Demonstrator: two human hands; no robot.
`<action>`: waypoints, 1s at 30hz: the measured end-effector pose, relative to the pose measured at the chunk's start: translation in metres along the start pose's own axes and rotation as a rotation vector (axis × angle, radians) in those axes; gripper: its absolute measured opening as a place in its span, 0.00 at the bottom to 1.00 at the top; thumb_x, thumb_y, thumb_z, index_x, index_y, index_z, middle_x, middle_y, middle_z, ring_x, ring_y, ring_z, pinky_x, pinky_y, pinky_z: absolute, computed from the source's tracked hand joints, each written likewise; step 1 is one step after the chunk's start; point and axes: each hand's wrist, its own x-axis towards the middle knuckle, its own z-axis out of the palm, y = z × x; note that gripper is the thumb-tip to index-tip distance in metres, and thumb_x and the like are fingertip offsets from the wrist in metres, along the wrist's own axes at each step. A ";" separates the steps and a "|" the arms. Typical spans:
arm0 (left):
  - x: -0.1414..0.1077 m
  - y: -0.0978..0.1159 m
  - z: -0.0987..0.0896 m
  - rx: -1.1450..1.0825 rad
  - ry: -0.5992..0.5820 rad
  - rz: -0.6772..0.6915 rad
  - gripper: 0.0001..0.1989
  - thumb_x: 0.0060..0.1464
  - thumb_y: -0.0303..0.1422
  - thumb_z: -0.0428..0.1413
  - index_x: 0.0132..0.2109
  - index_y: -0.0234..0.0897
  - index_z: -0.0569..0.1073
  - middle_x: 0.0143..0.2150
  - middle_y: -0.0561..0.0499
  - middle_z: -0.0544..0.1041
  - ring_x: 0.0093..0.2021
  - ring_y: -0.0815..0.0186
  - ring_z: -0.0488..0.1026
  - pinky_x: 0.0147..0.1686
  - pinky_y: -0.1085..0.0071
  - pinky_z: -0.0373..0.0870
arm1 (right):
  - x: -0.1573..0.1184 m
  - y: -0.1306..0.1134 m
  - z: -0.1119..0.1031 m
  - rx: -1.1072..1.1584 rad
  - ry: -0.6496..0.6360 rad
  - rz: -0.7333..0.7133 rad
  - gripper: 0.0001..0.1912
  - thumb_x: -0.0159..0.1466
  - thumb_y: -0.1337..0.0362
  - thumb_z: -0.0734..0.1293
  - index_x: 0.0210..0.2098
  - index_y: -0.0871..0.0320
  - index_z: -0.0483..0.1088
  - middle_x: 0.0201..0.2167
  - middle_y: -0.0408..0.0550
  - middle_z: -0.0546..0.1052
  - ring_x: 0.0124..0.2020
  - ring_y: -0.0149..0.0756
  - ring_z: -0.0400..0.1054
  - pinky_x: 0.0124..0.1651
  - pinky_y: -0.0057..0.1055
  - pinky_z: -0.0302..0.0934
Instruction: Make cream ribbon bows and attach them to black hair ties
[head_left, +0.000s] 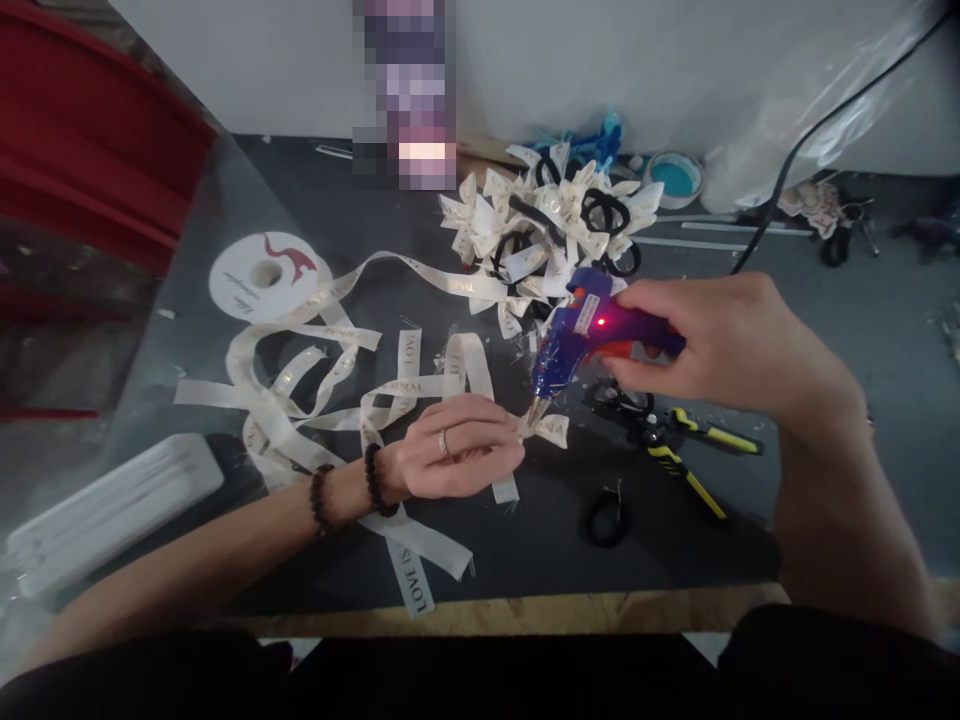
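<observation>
My right hand (720, 345) is wrapped round the handle of a blue hot glue gun (577, 335), its red light lit and its metal nozzle pointing down. Between the fingertips of my left hand (465, 445) is a small white ribbon bow (551, 430) with gold print. The nozzle meets the bow at its middle, or hovers just over it; I cannot tell which. Lengths of white printed ribbon (277, 420) lie loosely around my left wrist. Right of the bow rest yellow-and-black pliers (682, 440), and a black hair tie (606, 518) lies nearer the front edge.
A heap of white bows with black hair ties (555, 220) stands behind the glue gun. The ribbon spool (262, 275) lies at the back left, a white plastic case (116, 510) at the front left. A tape roll (673, 180) and a black cable (795, 150) are at the back right.
</observation>
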 end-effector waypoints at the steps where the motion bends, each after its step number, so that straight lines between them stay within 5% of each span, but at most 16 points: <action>1: 0.000 -0.002 0.000 0.002 0.002 0.089 0.09 0.64 0.21 0.63 0.49 0.34 0.77 0.45 0.43 0.85 0.50 0.56 0.85 0.48 0.58 0.88 | 0.000 -0.001 0.001 -0.017 0.008 -0.001 0.10 0.68 0.56 0.70 0.40 0.57 0.73 0.26 0.39 0.72 0.25 0.30 0.65 0.30 0.28 0.50; 10: -0.019 -0.011 0.011 -0.165 0.134 0.000 0.14 0.62 0.18 0.61 0.52 0.34 0.75 0.50 0.41 0.82 0.53 0.55 0.83 0.50 0.56 0.86 | 0.002 -0.002 -0.001 -0.017 -0.071 0.000 0.08 0.68 0.59 0.71 0.40 0.59 0.74 0.26 0.41 0.73 0.25 0.30 0.65 0.31 0.28 0.50; 16: -0.021 -0.014 0.012 -0.164 0.131 0.001 0.07 0.63 0.19 0.60 0.46 0.32 0.75 0.44 0.44 0.81 0.51 0.56 0.84 0.50 0.59 0.85 | 0.001 -0.004 -0.002 -0.007 -0.118 -0.046 0.10 0.72 0.56 0.69 0.40 0.57 0.73 0.24 0.40 0.72 0.23 0.31 0.62 0.29 0.31 0.47; 22: -0.016 -0.013 0.010 -0.193 0.103 0.028 0.04 0.66 0.21 0.58 0.44 0.32 0.73 0.40 0.46 0.78 0.50 0.57 0.83 0.50 0.60 0.84 | -0.002 -0.003 -0.002 0.027 -0.146 -0.003 0.11 0.74 0.54 0.66 0.42 0.52 0.76 0.27 0.43 0.77 0.27 0.37 0.70 0.31 0.34 0.51; 30: -0.014 -0.015 0.009 -0.182 0.088 0.048 0.03 0.69 0.25 0.57 0.42 0.33 0.73 0.36 0.47 0.77 0.49 0.57 0.84 0.50 0.61 0.84 | -0.004 -0.002 -0.004 -0.052 -0.104 -0.099 0.12 0.76 0.55 0.65 0.43 0.56 0.74 0.28 0.44 0.78 0.26 0.34 0.68 0.30 0.33 0.50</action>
